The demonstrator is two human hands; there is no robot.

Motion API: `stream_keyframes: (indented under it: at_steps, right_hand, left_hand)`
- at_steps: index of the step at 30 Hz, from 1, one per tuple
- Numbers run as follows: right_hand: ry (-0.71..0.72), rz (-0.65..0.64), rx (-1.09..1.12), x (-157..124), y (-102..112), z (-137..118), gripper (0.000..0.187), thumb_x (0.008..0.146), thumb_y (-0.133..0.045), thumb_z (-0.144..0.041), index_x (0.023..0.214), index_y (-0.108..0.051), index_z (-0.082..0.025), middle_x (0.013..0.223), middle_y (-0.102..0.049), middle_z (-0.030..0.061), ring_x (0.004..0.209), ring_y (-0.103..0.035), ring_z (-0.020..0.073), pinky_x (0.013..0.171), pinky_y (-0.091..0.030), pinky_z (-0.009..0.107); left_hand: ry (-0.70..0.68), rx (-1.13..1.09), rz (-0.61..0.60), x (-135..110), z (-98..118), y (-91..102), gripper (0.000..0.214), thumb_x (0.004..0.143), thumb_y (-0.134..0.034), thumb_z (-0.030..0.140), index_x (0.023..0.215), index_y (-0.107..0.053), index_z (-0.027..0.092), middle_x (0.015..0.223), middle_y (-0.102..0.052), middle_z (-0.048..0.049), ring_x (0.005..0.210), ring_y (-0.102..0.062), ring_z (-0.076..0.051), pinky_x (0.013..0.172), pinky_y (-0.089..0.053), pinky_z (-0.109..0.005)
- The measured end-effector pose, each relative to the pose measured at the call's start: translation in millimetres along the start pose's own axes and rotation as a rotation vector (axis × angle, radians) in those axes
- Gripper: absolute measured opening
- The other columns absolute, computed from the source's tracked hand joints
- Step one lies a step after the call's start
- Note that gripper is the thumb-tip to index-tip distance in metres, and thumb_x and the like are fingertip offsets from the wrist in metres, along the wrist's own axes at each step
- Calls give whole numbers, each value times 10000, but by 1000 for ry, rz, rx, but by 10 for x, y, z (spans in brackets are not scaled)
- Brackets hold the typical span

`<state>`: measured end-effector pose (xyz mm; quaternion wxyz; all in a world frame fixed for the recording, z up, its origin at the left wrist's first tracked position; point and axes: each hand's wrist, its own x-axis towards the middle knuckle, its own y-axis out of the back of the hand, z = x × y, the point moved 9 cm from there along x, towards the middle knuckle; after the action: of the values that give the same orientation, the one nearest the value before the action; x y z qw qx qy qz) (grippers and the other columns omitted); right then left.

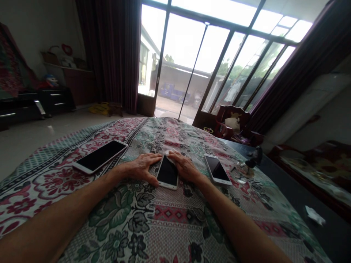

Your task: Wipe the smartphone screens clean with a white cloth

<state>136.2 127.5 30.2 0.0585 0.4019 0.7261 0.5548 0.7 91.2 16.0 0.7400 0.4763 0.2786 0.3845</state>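
Observation:
A white smartphone (168, 173) with a dark screen lies face up on the floral cloth in front of me. My left hand (142, 166) braces its left side, thumb by the lower corner and fingers by the upper edge. Under the fingers of my right hand (185, 166) is a white tissue (168, 152), pressed on the phone's upper right part. That hand covers most of the tissue. To the left lies a larger white phone (101, 156), screen up. A third white phone (218, 169) rests to the right of my right hand.
A patterned cloth (120, 208) covers the table. At the right stand a clear glass dish (241, 173) and a dark figurine (255, 157). A crumpled tissue (314, 215) lies on the dark surface at far right. Behind are a wooden chair (233, 113) and glass doors (189, 69).

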Motion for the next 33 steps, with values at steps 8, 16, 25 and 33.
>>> stream_keyframes:
  at_steps: [8,16,25,33]
  right_hand:
    - [147,-206,123,-221,-15,-524,388,952,-418,-107,1195,-681,-256,1369,-616,31,1343,-501,211,1136,-405,446]
    - [189,-351,314,-207,-11,-780,401,939,-425,-85,1162,-699,-277,1326,-646,-4,1285,-552,160,1091,-447,355]
    - [40,-23,53,67,-20,-94,403,937,-421,-93,1202,-659,-282,1368,-616,13,1320,-526,187,1133,-420,445]
    - [16,-75,63,-48,21,-155,423,942,-415,-89,1185,-684,-308,1381,-595,-13,1365,-475,203,1153,-406,470]
  left_hand:
    - [5,-53,-25,16,-156,-57,1054,646,-764,645,1536,-311,310,1650,-217,-68,1511,-169,-340,1204,-200,-471]
    - [-24,-55,-26,37,-178,-72,1116,624,-777,623,1558,-238,334,1652,-208,-64,1505,-179,-363,1194,-224,-498]
    - [20,-49,-14,46,-203,-74,1228,603,-778,664,1580,-138,284,1660,-145,-120,1513,-103,-390,1194,-206,-525]
    - [54,-51,-18,3,-162,-29,1154,616,-774,652,1564,-232,282,1661,-151,-109,1514,-95,-389,1195,-212,-505]
